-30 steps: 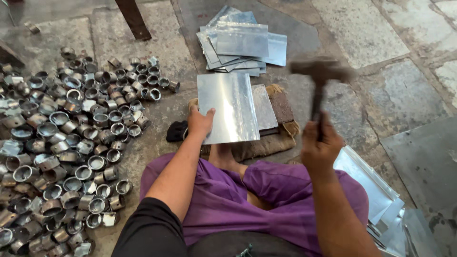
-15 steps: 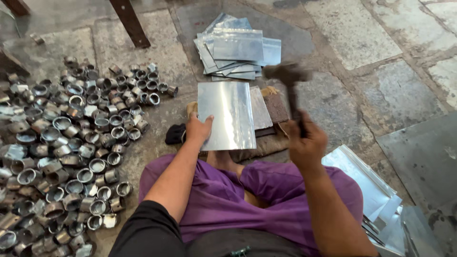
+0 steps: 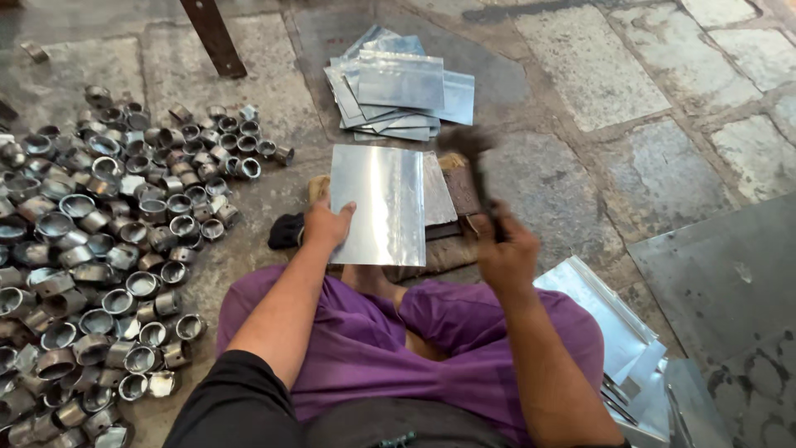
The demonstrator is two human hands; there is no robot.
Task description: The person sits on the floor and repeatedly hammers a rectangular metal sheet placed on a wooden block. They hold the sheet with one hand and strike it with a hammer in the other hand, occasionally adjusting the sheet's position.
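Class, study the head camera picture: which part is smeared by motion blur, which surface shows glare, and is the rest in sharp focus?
Head view: the hammer in the right hand is smeared by motion blur; the metal sheet under the left hand carries pale streaks of glare; the metal rings, stone floor and stacked sheets are sharp under soft, even light.

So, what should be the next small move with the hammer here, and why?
Probably bring the hammer down on the right edge of the metal sheet. The right hand grips it raised beside that edge, and the left hand presses the sheet's left side flat on the block, fingers away from the striking side.
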